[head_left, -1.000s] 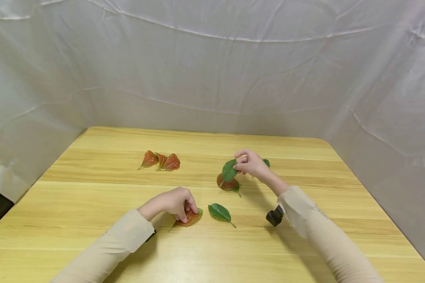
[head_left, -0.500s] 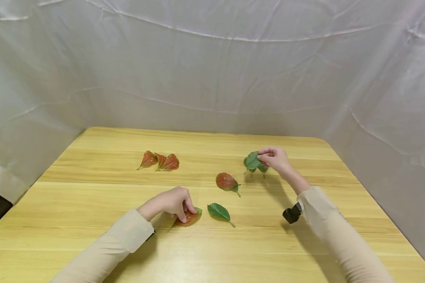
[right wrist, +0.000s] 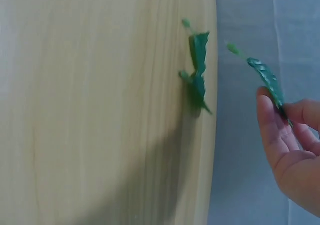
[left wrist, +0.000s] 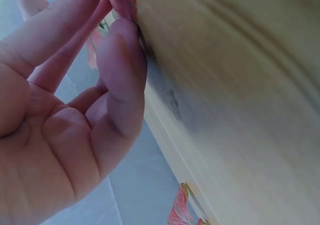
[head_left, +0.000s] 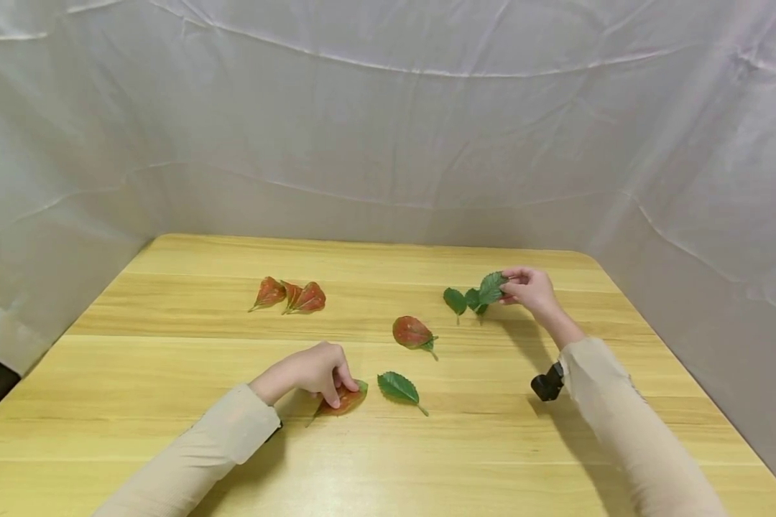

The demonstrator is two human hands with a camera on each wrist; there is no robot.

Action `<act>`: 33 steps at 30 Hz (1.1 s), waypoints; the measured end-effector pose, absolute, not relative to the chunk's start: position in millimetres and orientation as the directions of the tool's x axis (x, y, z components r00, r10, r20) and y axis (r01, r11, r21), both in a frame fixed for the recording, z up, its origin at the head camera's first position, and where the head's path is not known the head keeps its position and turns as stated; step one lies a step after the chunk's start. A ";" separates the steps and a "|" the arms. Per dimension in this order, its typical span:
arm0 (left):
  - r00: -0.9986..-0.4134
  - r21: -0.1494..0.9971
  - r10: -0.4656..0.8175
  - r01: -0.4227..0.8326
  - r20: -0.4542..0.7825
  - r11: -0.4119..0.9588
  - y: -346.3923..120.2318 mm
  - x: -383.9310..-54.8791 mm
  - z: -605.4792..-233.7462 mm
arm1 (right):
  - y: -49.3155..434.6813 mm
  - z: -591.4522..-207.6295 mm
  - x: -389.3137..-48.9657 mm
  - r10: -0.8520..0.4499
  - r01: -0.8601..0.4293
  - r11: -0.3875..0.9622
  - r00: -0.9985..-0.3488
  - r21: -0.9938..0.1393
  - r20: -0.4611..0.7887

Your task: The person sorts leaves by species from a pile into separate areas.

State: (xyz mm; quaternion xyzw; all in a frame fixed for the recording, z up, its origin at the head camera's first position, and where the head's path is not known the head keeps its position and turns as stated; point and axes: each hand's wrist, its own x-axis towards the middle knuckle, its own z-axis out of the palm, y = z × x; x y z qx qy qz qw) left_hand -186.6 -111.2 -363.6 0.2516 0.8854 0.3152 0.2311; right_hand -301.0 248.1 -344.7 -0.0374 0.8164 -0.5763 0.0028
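My right hand [head_left: 532,289] pinches a serrated green leaf [head_left: 491,289] between thumb and fingers, held above the table's far right part. In the right wrist view this leaf [right wrist: 266,79] appears edge-on, its pale stem pointing away from the fingers. Just left of it lie green leaves [head_left: 455,301], partly overlapped by the held one. Near the front, my left hand [head_left: 320,370] pinches a red leaf [head_left: 347,403] with a green tip, low at the tabletop; its fingers cover part of the leaf. To its right lies a single green leaf [head_left: 397,385].
Several red leaves [head_left: 309,297] lie overlapping at the back left of the wooden table [head_left: 200,359]. Another red leaf [head_left: 411,332], with a bit of green at its stem end, lies mid-table. A pale cloth [head_left: 388,143] hangs behind and at the sides.
My right hand has carried the green leaf rightward from above the mid-table red leaf to beside the green leaves at the back. My left hand stays on its red leaf.
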 end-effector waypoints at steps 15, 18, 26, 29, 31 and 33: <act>-0.775 0.673 0.576 0.281 -0.261 0.684 -111.3 -185.9 -363.4 | 257.8 -348.7 -314.1 0.034 -0.038 0.623 -0.997 -0.782 0.075; -0.775 0.674 0.575 0.280 -0.261 0.684 -111.1 -185.3 -362.4 | 260.2 -352.2 -317.1 0.005 -0.047 0.670 -0.998 -0.741 0.068; -0.770 0.675 0.584 0.289 -0.257 0.679 -111.1 -184.7 -362.0 | 261.1 -363.8 -322.1 0.000 -0.010 0.695 -1.000 -0.719 0.015; -0.766 0.680 0.592 0.296 -0.250 0.671 -111.2 -184.6 -361.8 | 261.7 -366.8 -323.7 0.010 0.006 0.680 -1.000 -0.734 0.001; -0.763 0.682 0.598 0.302 -0.247 0.667 -111.4 -184.5 -361.8 | 262.9 -368.7 -324.2 0.010 0.008 0.681 -1.000 -0.732 -0.002; -0.761 0.682 0.602 0.307 -0.243 0.664 -111.7 -184.4 -361.6 | 264.2 -371.2 -325.1 0.014 0.010 0.686 -1.000 -0.727 -0.001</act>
